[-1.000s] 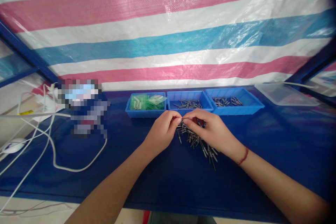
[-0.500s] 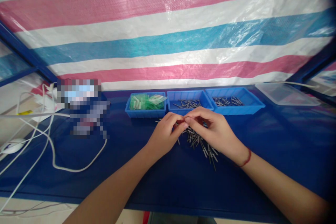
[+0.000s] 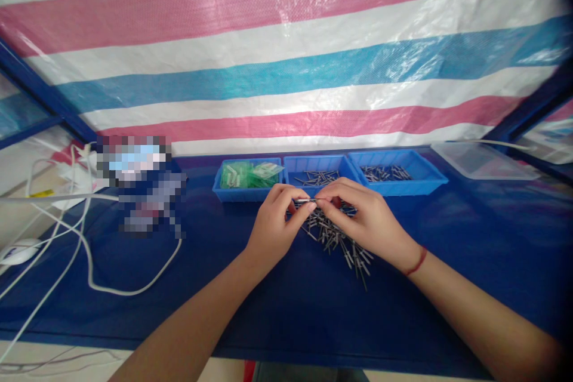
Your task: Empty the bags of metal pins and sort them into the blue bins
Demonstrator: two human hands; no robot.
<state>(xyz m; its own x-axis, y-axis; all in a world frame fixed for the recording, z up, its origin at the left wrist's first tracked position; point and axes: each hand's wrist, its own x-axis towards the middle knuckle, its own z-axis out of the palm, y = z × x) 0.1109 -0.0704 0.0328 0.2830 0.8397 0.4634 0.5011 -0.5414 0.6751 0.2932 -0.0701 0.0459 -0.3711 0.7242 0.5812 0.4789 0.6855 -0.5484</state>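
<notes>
A pop rivet [image 3: 308, 200] lies level between my two hands, above a loose pile of similar rivets [image 3: 333, 233] on the blue table. My left hand [image 3: 277, 218] pinches it from the left with thumb and fingertips. From the other side my right hand [image 3: 360, 209] closes thumb and forefinger on its thin right end. Fingers cover part of the rivet and the back of the pile. Just beyond my hands, the middle blue bin [image 3: 322, 163] and the right blue bin [image 3: 425, 182] hold more rivets.
A third blue bin [image 3: 248, 194] at left contains green plastic packets [image 3: 255, 174]. White cables [image 3: 111, 291] and a mouse [image 3: 20, 250] lie on the left. A clear plastic lid [image 3: 483, 161] rests at back right. Striped sheeting [image 3: 286, 77] hangs behind.
My fingertips have parted slightly, so the rivet between them now shows. The left hand has shifted a little left; more of the pile is visible.
</notes>
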